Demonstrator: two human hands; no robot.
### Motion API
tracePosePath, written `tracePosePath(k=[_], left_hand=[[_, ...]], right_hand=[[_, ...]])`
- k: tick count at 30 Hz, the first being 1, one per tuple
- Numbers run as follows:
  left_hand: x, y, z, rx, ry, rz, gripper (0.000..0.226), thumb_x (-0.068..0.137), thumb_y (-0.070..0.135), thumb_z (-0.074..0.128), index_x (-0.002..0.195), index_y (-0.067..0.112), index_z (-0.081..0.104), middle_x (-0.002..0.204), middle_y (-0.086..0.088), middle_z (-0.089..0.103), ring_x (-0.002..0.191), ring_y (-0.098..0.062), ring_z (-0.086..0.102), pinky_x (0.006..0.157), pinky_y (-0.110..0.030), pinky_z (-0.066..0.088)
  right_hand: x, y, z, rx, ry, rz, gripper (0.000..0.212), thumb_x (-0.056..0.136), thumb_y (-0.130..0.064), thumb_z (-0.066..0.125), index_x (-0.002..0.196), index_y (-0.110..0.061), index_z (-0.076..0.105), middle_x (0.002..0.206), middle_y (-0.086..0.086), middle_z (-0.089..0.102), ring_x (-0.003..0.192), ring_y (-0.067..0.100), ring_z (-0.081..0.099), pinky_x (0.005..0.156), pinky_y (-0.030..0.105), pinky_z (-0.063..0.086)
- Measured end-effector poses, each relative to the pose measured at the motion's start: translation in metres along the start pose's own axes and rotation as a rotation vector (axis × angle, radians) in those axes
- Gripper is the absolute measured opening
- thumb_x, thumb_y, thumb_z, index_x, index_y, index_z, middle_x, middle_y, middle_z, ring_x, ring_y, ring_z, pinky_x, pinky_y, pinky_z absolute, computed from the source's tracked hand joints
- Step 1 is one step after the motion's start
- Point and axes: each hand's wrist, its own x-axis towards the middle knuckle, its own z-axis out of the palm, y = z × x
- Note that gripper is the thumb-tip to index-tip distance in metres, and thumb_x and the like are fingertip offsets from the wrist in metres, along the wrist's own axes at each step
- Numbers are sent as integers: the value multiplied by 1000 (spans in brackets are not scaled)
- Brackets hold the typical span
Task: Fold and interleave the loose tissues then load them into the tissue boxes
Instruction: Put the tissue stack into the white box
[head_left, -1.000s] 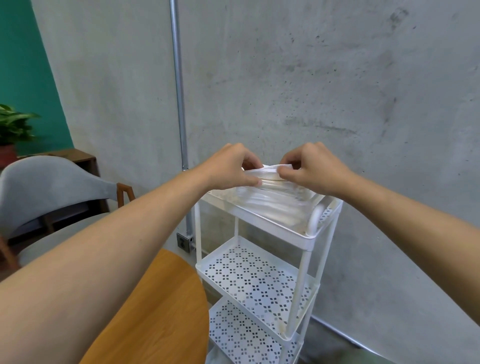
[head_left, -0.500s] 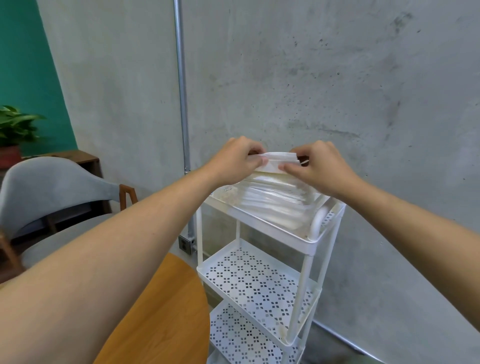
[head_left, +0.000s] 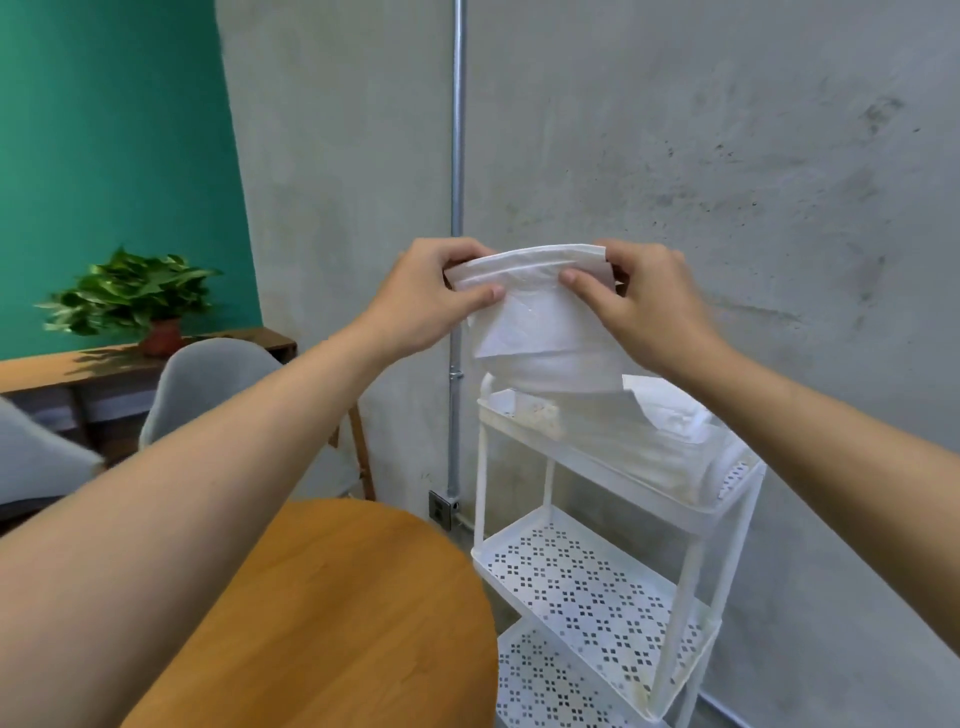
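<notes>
Between each thumb and its curled fingers a small wad of white tissues is pinched by the top edge. The corner at 9 o'clock is gripped by the left hand, the corner at 3 o'clock by the right hand, and the sheets are left hanging freely beneath. The wad is held in the air just above the top shelf of a white cart. On that shelf, at 5 o'clock from the hands, a clear plastic bag is seen with more white tissues inside; the two shelves below are perforated. No tissue box can be seen. The step in hand is judged to be the fetching of loose tissues, with folding not yet begun. A flat surface will be needed next. The round wooden table at 7 o'clock looks suited, and the wad should be carried level and firmly pinched, so that no thin sheet slips out on the way.
</notes>
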Motion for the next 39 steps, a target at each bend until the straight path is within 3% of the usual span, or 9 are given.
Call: tracePosePath(k=[6, 11, 18, 23, 29, 31, 33, 35, 39], left_hand=[[-49, 25, -73, -11, 88, -65, 15, 93, 11, 77, 107, 7, 75, 92, -1, 75, 80, -5, 69, 75, -21, 55], [-108, 40, -144, -5, 167, -166, 25, 91, 17, 81, 115, 13, 74, 106, -6, 77, 96, -20, 75, 86, -33, 62], [-227, 57, -246, -4, 205, -373, 42, 91, 17, 81, 130, 23, 66, 122, -2, 73, 106, -19, 74, 81, -30, 62], [-336, 73, -314, 214, 302, -428, 51, 93, 16, 79, 136, 29, 57, 109, -3, 74, 95, -21, 75, 76, -34, 63], [-452, 96, -384, 563, 358, -531, 31, 94, 24, 78, 120, 31, 62, 107, 9, 68, 81, -16, 71, 61, -35, 61], [-487, 102, -406, 579, 403, -606, 27, 92, 24, 80, 115, 34, 67, 104, 11, 70, 82, -19, 73, 63, -40, 64], [-522, 107, -427, 594, 439, -672, 24, 91, 25, 81, 112, 32, 71, 103, 8, 73, 81, -22, 73, 67, -45, 64], [-555, 112, -445, 648, 467, -718, 21, 90, 27, 82, 108, 32, 73, 107, 10, 73, 77, -17, 72, 67, -38, 62], [-610, 119, -478, 741, 478, -826, 22, 87, 32, 83, 107, 34, 75, 114, 14, 71, 89, -10, 73, 78, -33, 62]], right_hand=[[10, -72, 22, 89, -3, -72, 37, 95, -37, 65, 78, -4, 61, 68, 14, 59, 63, 25, 49, 60, 35, 39], [7, -144, 53, 238, -79, -102, 37, 93, -43, 63, 90, -7, 69, 74, 12, 65, 65, 23, 54, 64, 36, 47], [-26, -261, 131, 667, -316, -51, 16, 97, -27, 65, 108, -20, 74, 98, -2, 76, 92, 22, 72, 81, 47, 58], [-68, -353, 196, 843, -495, -66, 26, 93, -42, 66, 105, -20, 73, 97, -3, 77, 90, 19, 73, 78, 56, 59], [-124, -466, 260, 1024, -677, -101, 21, 99, -35, 64, 110, -20, 73, 99, -4, 77, 88, 16, 73, 76, 49, 61], [-142, -503, 276, 1072, -748, -103, 19, 100, -29, 63, 110, -16, 72, 97, -2, 77, 85, 15, 73, 70, 38, 62], [-159, -539, 293, 1097, -802, -114, 22, 99, -32, 63, 107, -14, 72, 94, 2, 77, 84, 19, 73, 70, 43, 62], [-176, -571, 310, 1104, -861, -128, 24, 98, -37, 63, 105, -15, 72, 93, 0, 76, 84, 20, 73, 72, 50, 62], [-203, -630, 337, 1155, -921, -145, 16, 99, -33, 63, 104, -21, 72, 93, -6, 76, 84, 12, 73, 69, 38, 61]])
